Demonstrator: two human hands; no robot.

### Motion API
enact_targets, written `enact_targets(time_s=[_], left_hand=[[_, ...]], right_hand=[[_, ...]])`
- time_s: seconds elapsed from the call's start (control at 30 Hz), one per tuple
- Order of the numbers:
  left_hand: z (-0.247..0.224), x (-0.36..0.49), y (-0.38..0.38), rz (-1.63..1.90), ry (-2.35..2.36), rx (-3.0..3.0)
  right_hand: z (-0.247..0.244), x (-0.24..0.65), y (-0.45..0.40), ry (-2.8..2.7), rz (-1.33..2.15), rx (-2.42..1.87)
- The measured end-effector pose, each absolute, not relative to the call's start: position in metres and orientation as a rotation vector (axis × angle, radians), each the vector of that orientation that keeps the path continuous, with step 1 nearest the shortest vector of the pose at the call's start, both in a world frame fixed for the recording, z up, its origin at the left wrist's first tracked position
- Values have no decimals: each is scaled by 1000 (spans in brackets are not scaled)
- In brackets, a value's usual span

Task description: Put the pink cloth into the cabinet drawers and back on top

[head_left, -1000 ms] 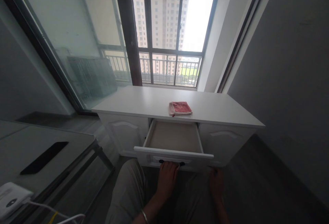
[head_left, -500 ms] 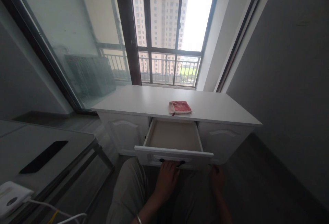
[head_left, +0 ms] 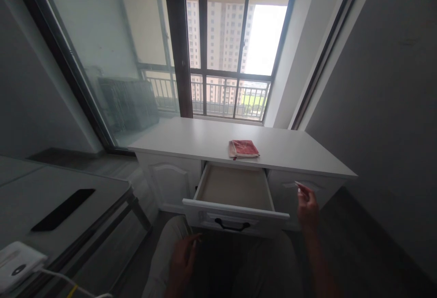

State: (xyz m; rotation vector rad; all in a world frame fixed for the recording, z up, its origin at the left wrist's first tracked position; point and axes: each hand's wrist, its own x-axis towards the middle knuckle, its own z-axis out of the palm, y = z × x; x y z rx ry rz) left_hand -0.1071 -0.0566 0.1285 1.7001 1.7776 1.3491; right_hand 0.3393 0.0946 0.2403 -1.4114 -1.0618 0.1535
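A white cabinet [head_left: 191, 136] stands in front of me with its middle drawer [head_left: 235, 186] pulled out; nothing shows inside. On the cabinet top lies a folded red and white cloth [head_left: 244, 148]. My left hand [head_left: 184, 254] is below and left of the drawer's black handle [head_left: 232, 225], off it, fingers apart and somewhat blurred. To the right of the drawer front, my right hand [head_left: 307, 202] is raised with its fingertips pinched together; whatever they may hold is too small to name.
At the left is a grey table [head_left: 20, 188] with a black flat object [head_left: 63, 210] and a white device [head_left: 20, 259] trailing a white cable. Behind the cabinet are a glass sliding door and a window. A wall stands at the right.
My left hand has come off the drawer handle and moved left and down. My right hand has risen beside the drawer front. The drawer remains pulled out, and the view has shifted slightly.
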Motion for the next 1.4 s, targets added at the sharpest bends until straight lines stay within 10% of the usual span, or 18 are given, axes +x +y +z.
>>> enact_targets(time_s=[0.3, 1.0, 1.4], left_hand=[[70, -177, -28, 1271, 2366, 1700], [60, -170, -21, 1055, 2525, 1713], [62, -168, -21, 941, 2605, 1783]], right_hand=[[366, 228, 245, -2385, -48, -1121], [299, 200, 247, -2207, 9, -1147], [239, 111, 246, -2857, -200, -458]])
